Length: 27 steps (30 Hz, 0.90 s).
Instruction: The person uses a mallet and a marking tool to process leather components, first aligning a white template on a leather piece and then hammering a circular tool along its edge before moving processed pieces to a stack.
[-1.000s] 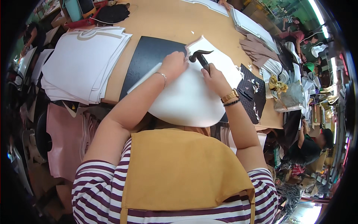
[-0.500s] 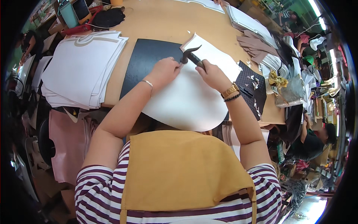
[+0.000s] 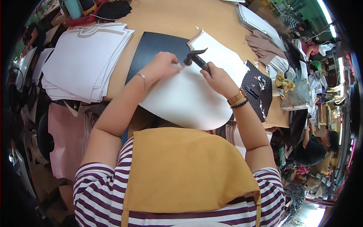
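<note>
Black-handled hammer clamped in the right hand's grip — plain white sheet beneath, left hand's grip unclear.

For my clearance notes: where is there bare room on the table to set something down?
Freest: tabletop beyond the black mat, plus a narrow gap between mat and left white stack. Crowded: right of the hammer: brown strips, patterned sheet.

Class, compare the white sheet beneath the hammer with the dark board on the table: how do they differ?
The white sheet has a rounded near edge; the dark board shows straighter edges. The sheet lies on top; the board is partly covered by it. Both are broad.
</note>
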Each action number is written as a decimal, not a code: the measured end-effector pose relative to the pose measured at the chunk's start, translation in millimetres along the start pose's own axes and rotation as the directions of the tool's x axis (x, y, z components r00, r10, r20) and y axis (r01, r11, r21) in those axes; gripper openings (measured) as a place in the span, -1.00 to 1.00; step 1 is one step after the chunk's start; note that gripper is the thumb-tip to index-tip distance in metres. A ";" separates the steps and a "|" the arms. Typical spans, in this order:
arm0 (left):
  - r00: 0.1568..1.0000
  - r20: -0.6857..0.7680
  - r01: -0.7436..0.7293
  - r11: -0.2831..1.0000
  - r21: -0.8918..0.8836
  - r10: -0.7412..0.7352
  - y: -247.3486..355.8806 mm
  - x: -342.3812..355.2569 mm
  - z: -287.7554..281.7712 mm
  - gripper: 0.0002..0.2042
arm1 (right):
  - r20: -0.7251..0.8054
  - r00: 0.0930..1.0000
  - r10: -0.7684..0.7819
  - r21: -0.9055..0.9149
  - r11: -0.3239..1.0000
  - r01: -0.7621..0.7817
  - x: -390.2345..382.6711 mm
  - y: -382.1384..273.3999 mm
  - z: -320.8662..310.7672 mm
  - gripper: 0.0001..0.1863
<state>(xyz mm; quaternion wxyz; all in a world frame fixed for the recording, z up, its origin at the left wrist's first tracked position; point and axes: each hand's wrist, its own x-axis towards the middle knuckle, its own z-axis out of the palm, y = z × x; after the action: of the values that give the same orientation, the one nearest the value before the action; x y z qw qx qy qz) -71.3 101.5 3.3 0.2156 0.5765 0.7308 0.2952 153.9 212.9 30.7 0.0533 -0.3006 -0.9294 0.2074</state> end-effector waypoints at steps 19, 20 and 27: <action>0.909 -0.117 -0.378 0.909 0.177 0.401 -22.0 -12.2 15.5 -0.91 | 0.004 0.996 -0.093 -0.009 0.996 0.093 -1.7 -27.1 -6.5 -0.68; 0.915 -0.120 -0.370 0.919 0.132 0.386 -21.5 -12.0 14.9 -0.90 | 0.003 0.996 -0.092 0.024 0.995 0.092 -3.2 -24.9 -2.9 -0.68; 0.980 0.153 -0.123 0.992 -0.037 0.127 -24.5 -4.2 -16.7 -0.86 | 0.038 0.997 -0.067 -0.025 0.997 0.068 -3.5 -27.9 -5.1 -0.67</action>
<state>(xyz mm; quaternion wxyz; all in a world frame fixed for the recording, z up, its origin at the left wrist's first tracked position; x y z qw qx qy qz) -98.8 90.4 -1.2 0.2606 0.6396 0.6700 0.2723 143.0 192.2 47.1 0.0389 -0.2659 -0.9425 0.1987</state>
